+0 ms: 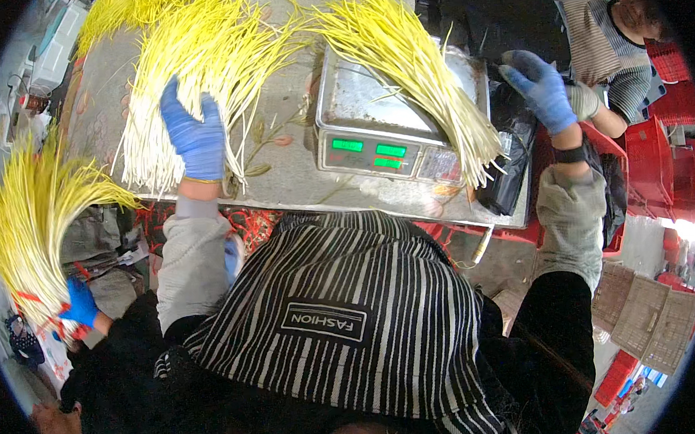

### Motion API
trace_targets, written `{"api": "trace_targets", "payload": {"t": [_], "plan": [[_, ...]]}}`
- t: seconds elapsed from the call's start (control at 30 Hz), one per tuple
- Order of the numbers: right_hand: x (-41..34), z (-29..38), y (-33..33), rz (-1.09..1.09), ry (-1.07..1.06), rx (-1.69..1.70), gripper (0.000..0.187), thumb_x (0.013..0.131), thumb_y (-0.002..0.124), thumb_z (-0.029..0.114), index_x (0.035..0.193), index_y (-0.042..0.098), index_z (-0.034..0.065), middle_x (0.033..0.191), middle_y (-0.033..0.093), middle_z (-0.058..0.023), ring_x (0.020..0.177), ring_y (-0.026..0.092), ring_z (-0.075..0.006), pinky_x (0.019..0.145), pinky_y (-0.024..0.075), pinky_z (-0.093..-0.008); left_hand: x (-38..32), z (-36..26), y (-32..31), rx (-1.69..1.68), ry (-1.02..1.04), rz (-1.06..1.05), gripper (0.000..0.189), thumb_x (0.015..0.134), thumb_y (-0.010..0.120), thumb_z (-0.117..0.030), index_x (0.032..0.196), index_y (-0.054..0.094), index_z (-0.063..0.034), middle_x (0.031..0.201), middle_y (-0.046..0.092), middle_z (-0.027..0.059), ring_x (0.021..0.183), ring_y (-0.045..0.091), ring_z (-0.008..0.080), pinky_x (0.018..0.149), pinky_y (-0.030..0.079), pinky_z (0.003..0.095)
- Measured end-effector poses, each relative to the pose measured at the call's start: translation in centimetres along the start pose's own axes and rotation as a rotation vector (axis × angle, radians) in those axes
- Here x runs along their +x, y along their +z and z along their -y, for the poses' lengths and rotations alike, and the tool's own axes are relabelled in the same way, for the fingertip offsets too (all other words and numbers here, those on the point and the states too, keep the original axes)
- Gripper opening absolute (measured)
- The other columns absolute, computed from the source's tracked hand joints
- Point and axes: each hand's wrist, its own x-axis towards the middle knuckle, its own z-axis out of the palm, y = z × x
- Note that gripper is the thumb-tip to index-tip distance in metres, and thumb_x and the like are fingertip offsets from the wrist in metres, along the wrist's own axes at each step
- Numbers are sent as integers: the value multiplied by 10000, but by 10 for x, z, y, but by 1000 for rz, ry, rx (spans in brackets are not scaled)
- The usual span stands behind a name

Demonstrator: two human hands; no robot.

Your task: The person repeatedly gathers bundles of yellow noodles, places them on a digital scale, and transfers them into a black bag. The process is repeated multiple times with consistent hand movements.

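My left hand (193, 131), in a blue glove, rests on a large heap of yellow-and-white stalks (164, 103), likely blanched chives, with thumb and fingers apart. My right hand (535, 89), also gloved in blue, is raised to the right of the digital scale (369, 100); its fingers are spread and nothing shows in them. A loose bunch of the same stalks (428, 78) lies slantwise across the scale's metal pan, its white ends hanging over the front right corner. Green digits glow on the scale's display (376, 152).
A co-worker's blue-gloved hand (80, 303) holds a bunch with red ties (35, 251) at the left. Black plastic bags (505, 176) lie right of the scale. Another person in stripes (602, 54) is at the upper right, near red crates (649, 165). More stalks (157, 6) lie at the back.
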Motion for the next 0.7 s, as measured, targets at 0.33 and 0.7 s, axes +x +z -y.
{"api": "trace_targets", "payload": {"t": [0.33, 0.7], "plan": [[34, -16, 101, 489, 337, -314, 890, 591, 736, 767, 947, 720, -48, 876, 716, -190, 750, 680, -266, 714, 535, -337, -118, -198, 209, -534, 164, 1134, 117, 840, 580, -18, 898, 682, -23, 831, 677, 91, 777, 642, 148, 697, 528, 301], [44, 23, 136, 417, 350, -594, 678, 605, 825, 419, 1010, 648, -95, 979, 672, -283, 951, 677, -371, 824, 540, -382, -183, -218, 247, -1921, -1544, 976, 155, 915, 495, -44, 954, 641, -81, 885, 657, 60, 878, 619, 177, 750, 494, 290]]}}
